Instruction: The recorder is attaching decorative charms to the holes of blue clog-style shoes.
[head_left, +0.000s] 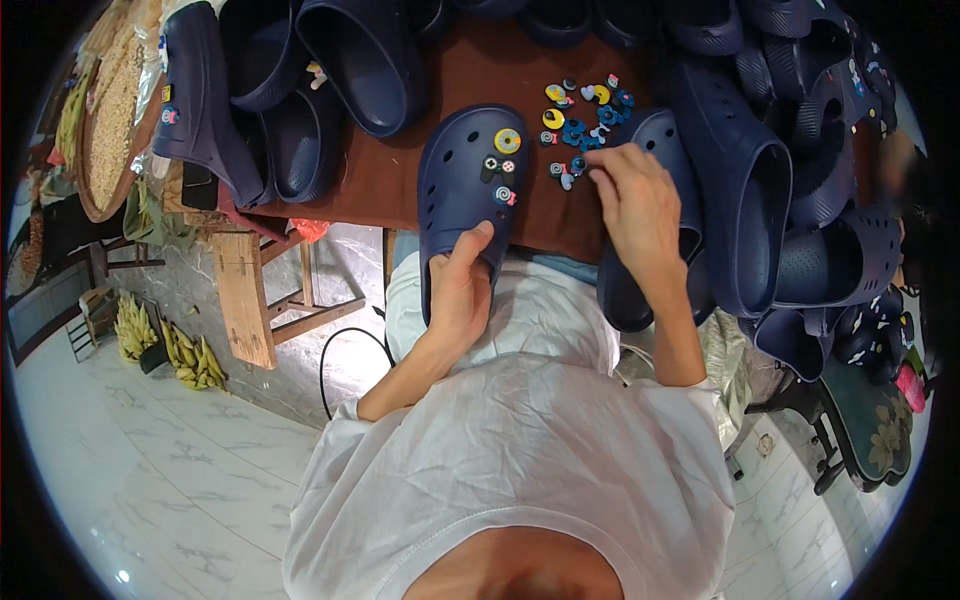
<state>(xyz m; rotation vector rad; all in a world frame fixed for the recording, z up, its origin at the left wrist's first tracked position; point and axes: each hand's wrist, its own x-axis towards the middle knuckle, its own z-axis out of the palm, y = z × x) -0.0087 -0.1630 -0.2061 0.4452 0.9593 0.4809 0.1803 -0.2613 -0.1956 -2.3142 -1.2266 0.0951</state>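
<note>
My left hand [462, 285] grips a navy foam clog [456, 170] by its opening, fingers inside and thumb over the upper. The clog has several round holes. Three charms sit on its right side: a yellow ring charm [508, 140], a black game-controller charm [498, 169] and a swirl candy charm [504, 196]. My right hand [640, 205] reaches over the brown-covered table [380, 180], its curved fingers slightly apart at the near edge of a pile of small shoe charms [574, 132]. A blue charm [578, 165] lies by its fingertips. Another navy clog [655, 135] is partly behind this hand.
More navy clogs [735, 190] stand crowded on the right, and others [365, 65] at the back left. A round tray of grains [112, 125] is at the far left. Below stand a wooden stool [242, 300] and yellow bananas [195, 360]. A dark chair [868, 425] is at right.
</note>
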